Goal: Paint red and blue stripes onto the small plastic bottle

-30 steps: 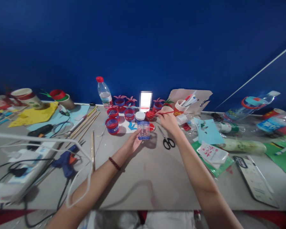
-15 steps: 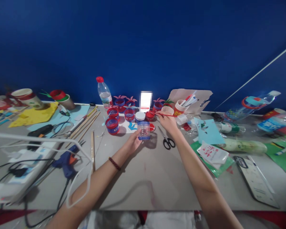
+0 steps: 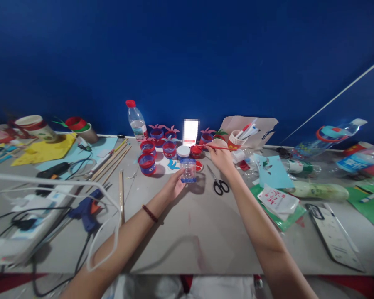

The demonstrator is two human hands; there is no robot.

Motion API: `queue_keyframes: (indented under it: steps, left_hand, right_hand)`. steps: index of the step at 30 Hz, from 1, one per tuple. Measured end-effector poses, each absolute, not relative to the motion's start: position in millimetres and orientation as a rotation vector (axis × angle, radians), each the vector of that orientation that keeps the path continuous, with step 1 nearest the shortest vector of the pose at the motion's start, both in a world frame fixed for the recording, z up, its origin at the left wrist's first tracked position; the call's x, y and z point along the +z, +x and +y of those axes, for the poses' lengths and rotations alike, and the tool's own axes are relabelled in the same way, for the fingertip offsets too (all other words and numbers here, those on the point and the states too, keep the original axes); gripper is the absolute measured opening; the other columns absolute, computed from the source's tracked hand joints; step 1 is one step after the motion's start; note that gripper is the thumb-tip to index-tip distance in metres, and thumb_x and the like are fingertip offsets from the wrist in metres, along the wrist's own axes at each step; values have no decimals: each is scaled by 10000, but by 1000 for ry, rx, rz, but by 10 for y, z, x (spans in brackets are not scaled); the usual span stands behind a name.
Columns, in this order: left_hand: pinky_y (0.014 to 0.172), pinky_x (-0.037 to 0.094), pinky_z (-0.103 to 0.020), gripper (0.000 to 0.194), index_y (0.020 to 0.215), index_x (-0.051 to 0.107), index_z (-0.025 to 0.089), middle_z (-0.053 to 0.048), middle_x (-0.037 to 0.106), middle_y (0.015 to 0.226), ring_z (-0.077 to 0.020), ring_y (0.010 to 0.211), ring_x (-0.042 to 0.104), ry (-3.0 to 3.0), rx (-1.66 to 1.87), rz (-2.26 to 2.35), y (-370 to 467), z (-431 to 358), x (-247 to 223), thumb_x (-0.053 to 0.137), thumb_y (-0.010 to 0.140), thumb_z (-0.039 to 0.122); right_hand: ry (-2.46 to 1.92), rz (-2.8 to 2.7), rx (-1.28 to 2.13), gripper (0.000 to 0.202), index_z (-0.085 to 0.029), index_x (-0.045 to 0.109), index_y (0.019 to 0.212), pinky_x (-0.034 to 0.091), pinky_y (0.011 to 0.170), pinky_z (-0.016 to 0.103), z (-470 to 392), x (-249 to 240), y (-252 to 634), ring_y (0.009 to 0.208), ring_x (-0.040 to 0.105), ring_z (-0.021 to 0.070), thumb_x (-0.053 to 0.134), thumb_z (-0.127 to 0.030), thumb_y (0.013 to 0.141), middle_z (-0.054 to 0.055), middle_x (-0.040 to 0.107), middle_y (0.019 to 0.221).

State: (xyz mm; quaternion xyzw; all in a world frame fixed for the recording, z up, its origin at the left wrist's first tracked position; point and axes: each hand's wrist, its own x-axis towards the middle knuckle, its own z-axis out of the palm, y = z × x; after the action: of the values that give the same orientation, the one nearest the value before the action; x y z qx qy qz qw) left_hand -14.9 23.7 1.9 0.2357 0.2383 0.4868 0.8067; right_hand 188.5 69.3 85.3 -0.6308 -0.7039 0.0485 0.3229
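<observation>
Right grip: pinching brush | long axis sideways, tip left | left grip: clasping jar

Jar: clear, banded blue at top and base.
Paintbrush: red handle.
Paint pot: red.
Round lid: white.
Foremost craft cup: blue body, red rim and base, white-and-dark eyes.
Water bottle: clear; cap red.
Paper cup: red, yellow marking, pale interior.
Scissors: black handles, grey blades.
Glue gun: dark blue, orange trigger.
Power strip: white.
Wooden stick: tan.
Paper sheets: yellow; light blue; green.
Bracelet: dark red.
Phone: pale back, scattered dark markings, black edging.
Tabletop: grey.
Wall: deep blue, white diagonal line at right.
</observation>
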Motion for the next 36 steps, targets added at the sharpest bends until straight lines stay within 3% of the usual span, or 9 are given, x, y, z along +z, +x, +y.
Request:
queue_keyframes:
  steps: [6, 11, 20, 28, 36]
  left_hand:
    - [945, 503, -336, 348, 986, 746, 126, -112, 778, 1002, -237, 979, 716, 555, 1074, 529, -128, 222, 45, 802, 772, 395]
    - [948, 500, -333, 278, 989, 741, 137, -111, 779, 1011, -247, 1002, 723, 542, 1056, 508, -141, 229, 43, 767, 811, 350]
    - [903, 515, -324, 273, 998, 737, 126, -103, 780, 961, -228, 928, 729, 521, 1047, 521, -151, 223, 41, 760, 824, 334]
    - [949, 495, -327, 285, 990, 739, 128, -111, 776, 1008, -237, 984, 724, 529, 1072, 528, -127, 219, 60, 765, 809, 346]
    - [923, 508, -317, 283, 979, 744, 132, -103, 781, 989, -225, 946, 728, 523, 1067, 523, -129, 225, 37, 776, 800, 349]
  right_hand:
    - [-1708, -1912, 142, 318, -236, 757, 1070, 499, 897, 343, 689, 783, 1811, 1059, 663, 254, 450, -260, 991, 60, 764, 1108]
    - [-1774, -1936, 111, 331, -261, 768, 1031, 499, 833, 344, 633, 863, 1760, 1064, 658, 269, 439, -263, 997, 49, 765, 1099]
    - [-1756, -1891, 74, 352, -231, 757, 1076, 498, 890, 362, 643, 885, 1827, 1078, 654, 279, 417, -281, 996, 74, 756, 1104]
    - [-1711, -1936, 111, 327, -248, 754, 1076, 499, 924, 371, 658, 822, 1793, 1087, 655, 269, 437, -232, 995, 60, 761, 1130]
    - [-1792, -1891, 73, 321, -270, 757, 1047, 515, 828, 325, 654, 846, 1812, 1014, 671, 250, 443, -295, 989, 49, 766, 1026]
